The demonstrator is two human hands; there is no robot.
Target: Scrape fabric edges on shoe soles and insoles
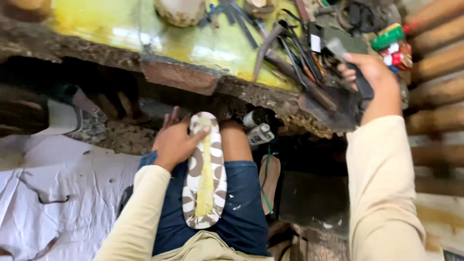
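Note:
My left hand point(175, 140) rests on my thigh and holds a shoe sole point(205, 174) patterned brown and white, with a yellow strip down its middle. The sole lies lengthwise along my blue-trousered leg. My right hand point(368, 72) is stretched out to the worn yellow workbench point(159, 41) and grips the dark handle of a tool point(355, 67) with a flat metal head, among a heap of tools.
Pliers, scissors and other metal tools point(290, 48) lie piled on the bench's right end. A green-capped container point(390, 39) stands at the far right beside wooden logs point(437, 58). Small bottles point(258, 129) sit under the bench. White sheeting point(58, 193) covers the floor at left.

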